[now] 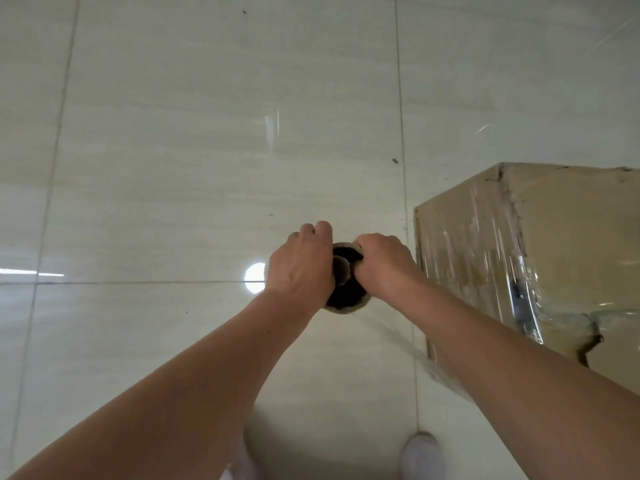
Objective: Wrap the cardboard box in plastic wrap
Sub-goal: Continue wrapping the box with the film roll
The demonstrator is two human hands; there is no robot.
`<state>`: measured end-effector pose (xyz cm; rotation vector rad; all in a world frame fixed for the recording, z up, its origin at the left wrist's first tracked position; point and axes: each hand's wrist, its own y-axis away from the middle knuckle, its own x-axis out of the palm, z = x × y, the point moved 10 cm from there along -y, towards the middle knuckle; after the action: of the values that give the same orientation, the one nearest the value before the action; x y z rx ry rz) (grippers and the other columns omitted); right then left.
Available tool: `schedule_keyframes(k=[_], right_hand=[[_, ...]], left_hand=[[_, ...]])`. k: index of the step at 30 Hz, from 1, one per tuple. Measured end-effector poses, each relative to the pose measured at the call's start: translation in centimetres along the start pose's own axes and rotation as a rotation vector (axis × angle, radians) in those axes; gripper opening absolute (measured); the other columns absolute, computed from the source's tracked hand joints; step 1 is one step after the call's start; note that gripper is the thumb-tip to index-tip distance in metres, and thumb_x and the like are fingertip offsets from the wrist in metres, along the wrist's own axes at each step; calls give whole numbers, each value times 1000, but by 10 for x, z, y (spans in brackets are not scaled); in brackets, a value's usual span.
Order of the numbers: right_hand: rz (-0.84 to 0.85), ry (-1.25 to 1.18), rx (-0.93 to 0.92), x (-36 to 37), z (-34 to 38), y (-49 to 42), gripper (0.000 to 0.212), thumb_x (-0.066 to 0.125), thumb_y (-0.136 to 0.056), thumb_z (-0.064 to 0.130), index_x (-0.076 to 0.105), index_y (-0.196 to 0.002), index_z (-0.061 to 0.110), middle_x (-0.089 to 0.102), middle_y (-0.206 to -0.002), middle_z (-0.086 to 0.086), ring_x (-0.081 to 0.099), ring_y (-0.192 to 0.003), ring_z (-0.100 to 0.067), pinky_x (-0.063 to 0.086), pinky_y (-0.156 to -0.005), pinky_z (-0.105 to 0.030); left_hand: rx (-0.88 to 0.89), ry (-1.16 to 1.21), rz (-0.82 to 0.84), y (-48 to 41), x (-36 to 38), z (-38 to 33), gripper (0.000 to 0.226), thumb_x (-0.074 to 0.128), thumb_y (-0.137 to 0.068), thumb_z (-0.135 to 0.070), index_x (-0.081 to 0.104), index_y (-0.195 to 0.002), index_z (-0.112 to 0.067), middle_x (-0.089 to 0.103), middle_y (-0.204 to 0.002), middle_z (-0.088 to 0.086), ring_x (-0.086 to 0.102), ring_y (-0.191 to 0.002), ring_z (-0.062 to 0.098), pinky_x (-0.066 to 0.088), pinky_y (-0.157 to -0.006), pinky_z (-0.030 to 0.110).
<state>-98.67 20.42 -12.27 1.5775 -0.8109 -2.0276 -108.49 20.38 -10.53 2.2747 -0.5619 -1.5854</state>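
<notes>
Cardboard box (554, 244) partly wrapped, contents hidden, left hand (300, 268) and right hand (382, 266) fingers curled round plastic wrap roll (346, 296)

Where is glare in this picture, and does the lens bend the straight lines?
Head view: a round bright reflection glares on the glossy floor beside the left hand, which grips the roll; head view: bright streaks on the plastic wrap over the cardboard box; head view: the grout lines lean and bow slightly, a wide-angle effect.

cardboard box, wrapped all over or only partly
Partly wrapped. Shiny, wrinkled plastic wrap covers the side and near corner of the cardboard box; most of the top looks like bare cardboard. Hidden sides: cannot tell.
</notes>
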Motion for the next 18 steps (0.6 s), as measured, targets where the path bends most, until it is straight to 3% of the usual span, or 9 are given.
schedule_keyframes(k=[4,6,11,16,18], right_hand=[[-110,-12,-61,-17,6,-7,24,47,-88,6,64,-105,11,67,-99,-6,62,-87,-23,53,-77,-35],[-154,-89,2,-23,-3,-7,23,50,-87,11,63,-106,12,66,-98,-4,61,-87,-23,50,-73,-32],[16,-223,203,-3,-31,0,21,56,-85,20,58,-102,7,64,-94,-8,59,-80,-24,42,-55,-26],[-101,-125,167,-26,-14,-13,4,48,-88,7,52,-87,8,51,-81,-7,49,-75,-25,30,-47,-25],[-141,-53,94,-36,-6,-20,6,46,-87,5,52,-84,5,54,-81,-8,51,-74,-26,36,-53,-27]], left_hand=[[50,44,31,-16,-9,-6,13,47,-89,-10,37,-98,-13,49,-98,5,48,-74,22,36,-60,30],[34,65,41,-21,-11,-3,13,46,-90,-10,33,-92,-14,44,-91,5,46,-68,22,35,-58,30],[43,103,50,-27,-13,-3,15,45,-90,-10,30,-92,-14,37,-89,4,43,-68,24,33,-58,32],[12,37,53,-34,-18,3,14,46,-90,-13,34,-97,-13,37,-92,4,42,-68,23,33,-58,32],[42,-21,32,-38,-23,-2,20,47,-89,-13,37,-106,-11,38,-95,3,41,-72,21,34,-60,32]])
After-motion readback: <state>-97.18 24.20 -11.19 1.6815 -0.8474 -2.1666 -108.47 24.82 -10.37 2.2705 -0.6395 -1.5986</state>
